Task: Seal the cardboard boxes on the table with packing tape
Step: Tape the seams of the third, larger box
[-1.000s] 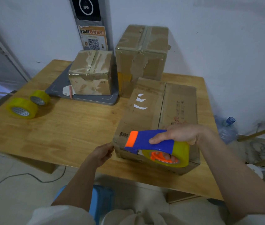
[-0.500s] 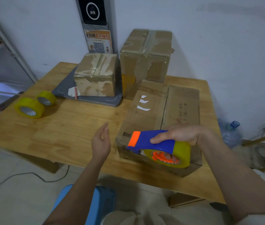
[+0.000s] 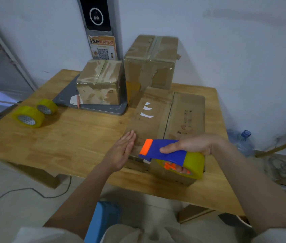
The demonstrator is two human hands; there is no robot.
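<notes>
Lying near the front edge of the wooden table (image 3: 68, 137), the flat cardboard box (image 3: 179, 120) is waiting with its centre seam untaped. The left hand (image 3: 121, 153), which was away from it a moment ago, is now reaching the near corner with straight fingers, probably steadying it. The right hand (image 3: 196, 144) is gripping the tape dispenser (image 3: 166, 153) over the near end.
</notes>
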